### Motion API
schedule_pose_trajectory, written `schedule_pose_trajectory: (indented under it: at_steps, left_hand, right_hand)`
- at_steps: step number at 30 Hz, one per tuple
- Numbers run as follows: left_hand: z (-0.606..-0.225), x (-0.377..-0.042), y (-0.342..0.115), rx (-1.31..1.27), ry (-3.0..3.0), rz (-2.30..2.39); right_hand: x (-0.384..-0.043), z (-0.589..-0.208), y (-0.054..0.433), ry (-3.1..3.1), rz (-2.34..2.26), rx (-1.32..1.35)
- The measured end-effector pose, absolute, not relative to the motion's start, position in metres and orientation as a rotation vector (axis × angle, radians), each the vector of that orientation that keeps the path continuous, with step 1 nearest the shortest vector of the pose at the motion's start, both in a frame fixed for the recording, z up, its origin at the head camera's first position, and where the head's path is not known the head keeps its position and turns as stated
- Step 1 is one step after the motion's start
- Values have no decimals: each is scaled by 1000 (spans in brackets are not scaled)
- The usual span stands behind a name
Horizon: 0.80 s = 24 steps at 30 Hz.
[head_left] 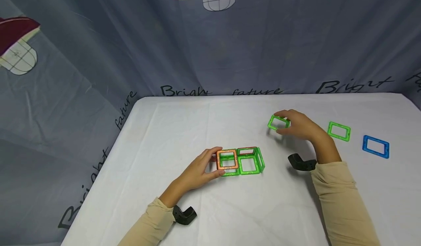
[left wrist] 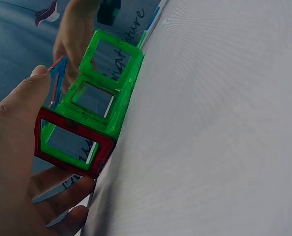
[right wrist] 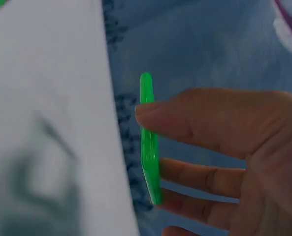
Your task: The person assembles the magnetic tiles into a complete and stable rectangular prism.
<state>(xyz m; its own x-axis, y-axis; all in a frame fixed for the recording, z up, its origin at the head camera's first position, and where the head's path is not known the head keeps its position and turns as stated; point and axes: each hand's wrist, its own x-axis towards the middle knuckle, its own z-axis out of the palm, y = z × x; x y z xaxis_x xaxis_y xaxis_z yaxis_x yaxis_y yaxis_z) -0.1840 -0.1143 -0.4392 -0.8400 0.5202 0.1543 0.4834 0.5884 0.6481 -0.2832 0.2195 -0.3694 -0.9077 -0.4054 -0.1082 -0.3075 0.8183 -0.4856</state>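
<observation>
My left hand (head_left: 194,171) grips the left end of a small structure of magnetic tiles, thumb at the near side and fingers at the far side. An orange square tile (head_left: 227,168) lies on top at that end, with green square tiles (head_left: 250,172) forming the right part, open above. In the left wrist view a red tile (left wrist: 105,158) closes the end beside the palm. Up and to the right, my right hand (head_left: 299,125) pinches a green tile (right wrist: 149,147) by its edges, raised over the table with its shadow below.
Right of the right hand, a green tile (head_left: 338,137) and a blue tile (head_left: 376,139) lie flat on the white table (head_left: 263,209). Black wrist mounts (head_left: 185,215) jut from both sleeves. A grey printed curtain (head_left: 263,48) hangs behind the far edge.
</observation>
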Motion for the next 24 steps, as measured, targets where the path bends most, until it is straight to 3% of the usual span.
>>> schedule_pose_trajectory:
  at_steps: [7, 15, 24]
  left_hand:
    - [-443, -183, -112, 865, 2746, 1087]
    - [-444, -185, -112, 882, 2749, 1082]
    - [-442, -186, -115, 869, 2751, 1088]
  right_hand:
    - [-251, -347, 182, 2764, -723, -808]
    - [-217, -354, 160, 2720, -653, -1061]
    - [-206, -354, 148, 2754, -602, -1208]
